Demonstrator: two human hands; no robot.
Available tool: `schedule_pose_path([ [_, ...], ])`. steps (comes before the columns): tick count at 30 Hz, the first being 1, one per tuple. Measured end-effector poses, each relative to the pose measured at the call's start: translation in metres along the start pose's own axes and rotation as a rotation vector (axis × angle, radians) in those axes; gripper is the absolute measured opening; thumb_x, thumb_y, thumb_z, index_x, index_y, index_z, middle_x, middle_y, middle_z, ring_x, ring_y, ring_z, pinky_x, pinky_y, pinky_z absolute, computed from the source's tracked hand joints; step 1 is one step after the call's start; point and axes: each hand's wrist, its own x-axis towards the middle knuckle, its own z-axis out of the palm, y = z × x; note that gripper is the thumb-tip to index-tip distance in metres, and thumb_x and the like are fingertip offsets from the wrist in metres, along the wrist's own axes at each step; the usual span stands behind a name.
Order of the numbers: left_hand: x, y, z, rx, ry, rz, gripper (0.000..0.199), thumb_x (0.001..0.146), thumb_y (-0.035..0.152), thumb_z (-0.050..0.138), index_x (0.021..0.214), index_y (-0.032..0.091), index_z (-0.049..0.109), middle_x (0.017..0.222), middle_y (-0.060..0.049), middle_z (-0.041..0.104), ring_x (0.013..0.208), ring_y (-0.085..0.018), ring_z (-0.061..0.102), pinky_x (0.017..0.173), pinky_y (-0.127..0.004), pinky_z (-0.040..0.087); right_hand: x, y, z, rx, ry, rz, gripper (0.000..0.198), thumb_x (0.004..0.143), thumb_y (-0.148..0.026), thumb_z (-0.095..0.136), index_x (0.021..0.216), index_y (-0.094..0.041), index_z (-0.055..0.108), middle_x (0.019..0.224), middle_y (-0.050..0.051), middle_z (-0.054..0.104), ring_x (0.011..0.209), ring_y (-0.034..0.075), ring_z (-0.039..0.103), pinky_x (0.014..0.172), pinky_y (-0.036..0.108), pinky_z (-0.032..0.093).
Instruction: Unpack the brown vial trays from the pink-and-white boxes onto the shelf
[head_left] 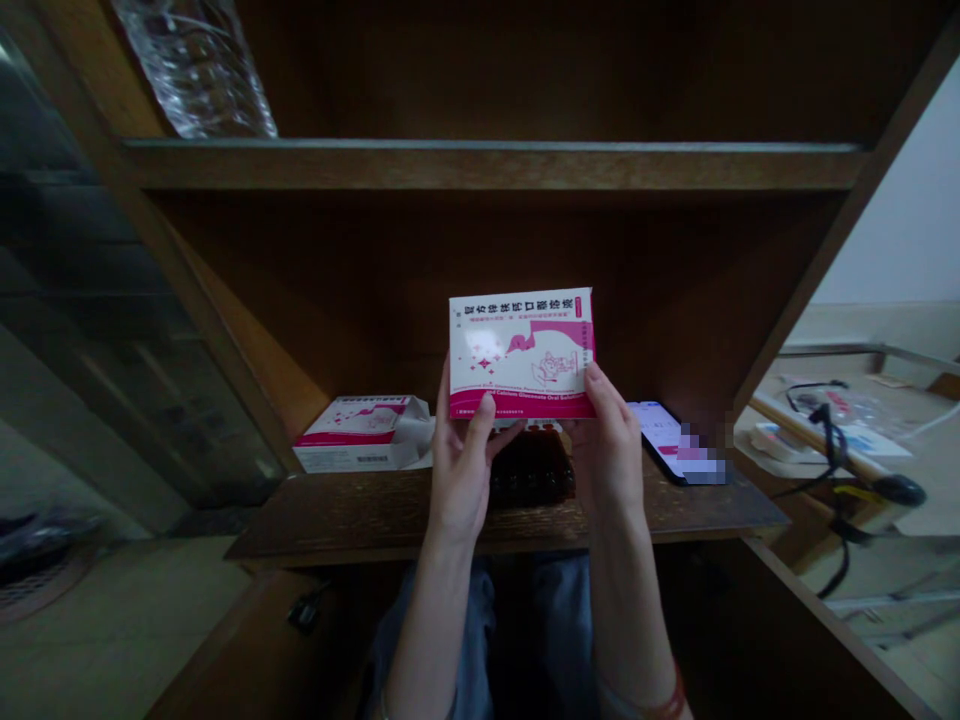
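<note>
Medicine box (522, 352), pink and white, stands upright in front of me above the wooden shelf (360, 515), pinched at its bottom edge between both my hands. To the left on the shelf lies a second pink-and-white carton (358, 434), on its side with one end flap torn open and crumpled. My left hand (463, 465) grasps the raised box's lower left corner, thumb pressed on the front face, fingers behind. Beneath the box, between my wrists, sits a dark tray of small bottles (531, 468). My right hand (609, 450) clamps the lower right corner the same way. Just right of it a phone (666, 440) lies on the shelf, screen lit.

I hold the box only along its lower edge, so I judge it could tip forward or slip and drop onto the bottles below. A wide swing of my right elbow could knock the phone near the shelf's edge.
</note>
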Motion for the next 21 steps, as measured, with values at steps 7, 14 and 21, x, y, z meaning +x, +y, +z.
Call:
schedule_pose_path([
  [7, 0.001, -0.003, -0.001, -0.007, 0.094, 0.023, 0.059, 0.081, 0.037, 0.069, 0.136, 0.039, 0.047, 0.134, -0.002, 0.059, 0.117, -0.023, 0.060, 0.080, -0.029, 0.059, 0.003, -0.003, -0.004, 0.040, -0.103, 0.023, 0.049, 0.087, -0.053, 0.050, 0.123, -0.022, 0.062, 0.118, 0.011, 0.069, 0.107, 0.028, 0.065, 0.078, 0.042, 0.059],
  [14, 0.001, 0.008, -0.004, 0.006, 0.224, 0.082, 0.053, 0.080, 0.040, 0.069, 0.130, 0.032, 0.054, 0.127, -0.005, 0.064, 0.105, -0.023, 0.066, 0.076, -0.031, 0.061, 0.012, -0.002, -0.020, -0.004, 0.001, -0.038, 0.049, 0.083, -0.040, 0.061, 0.130, -0.027, 0.056, 0.117, 0.007, 0.068, 0.095, 0.022, 0.067, 0.069, 0.034, 0.058],
  [21, -0.012, 0.022, 0.007, 0.205, 0.316, 0.341, 0.059, 0.078, 0.031, 0.075, 0.133, 0.033, 0.054, 0.135, -0.003, 0.059, 0.123, -0.026, 0.057, 0.098, -0.039, 0.053, 0.018, 0.009, -0.031, -0.119, -0.091, 0.041, 0.014, 0.077, -0.032, 0.068, 0.084, -0.021, 0.073, 0.086, 0.002, 0.071, 0.075, 0.015, 0.065, 0.065, 0.026, 0.054],
])
